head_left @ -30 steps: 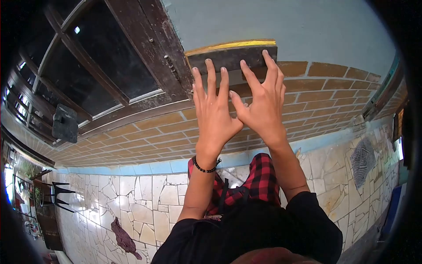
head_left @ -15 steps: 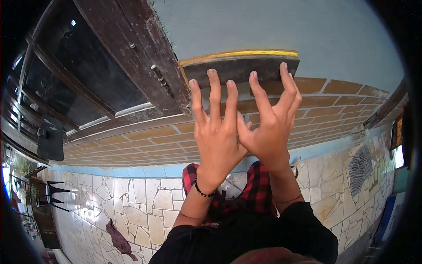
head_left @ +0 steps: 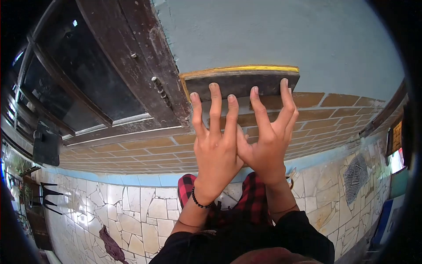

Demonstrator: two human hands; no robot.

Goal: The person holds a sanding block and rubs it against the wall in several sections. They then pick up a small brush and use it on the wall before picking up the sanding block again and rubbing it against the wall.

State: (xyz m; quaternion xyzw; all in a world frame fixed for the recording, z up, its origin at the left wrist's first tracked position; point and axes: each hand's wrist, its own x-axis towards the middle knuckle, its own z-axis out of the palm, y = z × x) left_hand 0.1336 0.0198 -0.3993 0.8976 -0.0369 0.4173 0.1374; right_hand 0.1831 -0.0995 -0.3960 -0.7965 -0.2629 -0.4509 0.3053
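Basically fingertip contact only: both hands, left hand (head_left: 217, 147) and right hand (head_left: 267, 143), splayed open against board (head_left: 239, 82); it could slip off.

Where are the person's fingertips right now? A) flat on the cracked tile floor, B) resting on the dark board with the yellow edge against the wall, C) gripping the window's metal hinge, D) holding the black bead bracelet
B: the fingertips of the left hand and right hand both reach up onto the dark board with the yellow edge, beside the window frame.
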